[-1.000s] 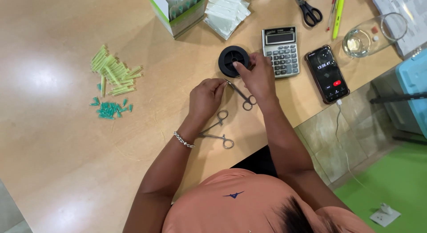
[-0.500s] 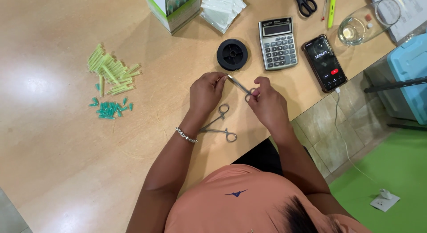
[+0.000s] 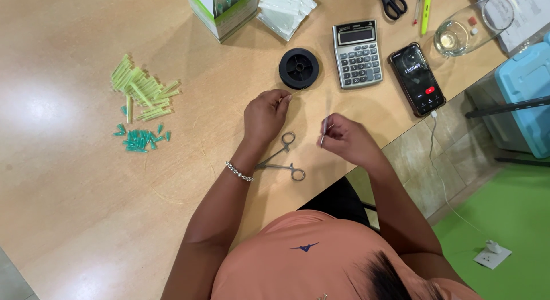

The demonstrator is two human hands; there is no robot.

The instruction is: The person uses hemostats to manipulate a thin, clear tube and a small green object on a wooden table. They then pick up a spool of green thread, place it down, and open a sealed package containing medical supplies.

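A thin thread (image 3: 298,89) from the black spool (image 3: 298,68) is pinched by the left hand (image 3: 264,114); the right hand (image 3: 344,139) fingers are closed on a small metal tool (image 3: 326,119) above the table (image 3: 69,208).

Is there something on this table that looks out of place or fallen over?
Yes: the clear glass near the table's far right edge lies on its side instead of standing. No spill is visible. The yellow-green tubes and teal caps are loosely scattered.

Whatever my left hand (image 3: 264,114) pinches near the spool (image 3: 299,68) is too thin to make out. The slim metal piece in my right hand (image 3: 344,139) is blurred. My left palm hides the tips of the forceps (image 3: 282,159). The frame's top edge cuts off the box (image 3: 220,10), scissors (image 3: 392,2) and packets (image 3: 286,8).
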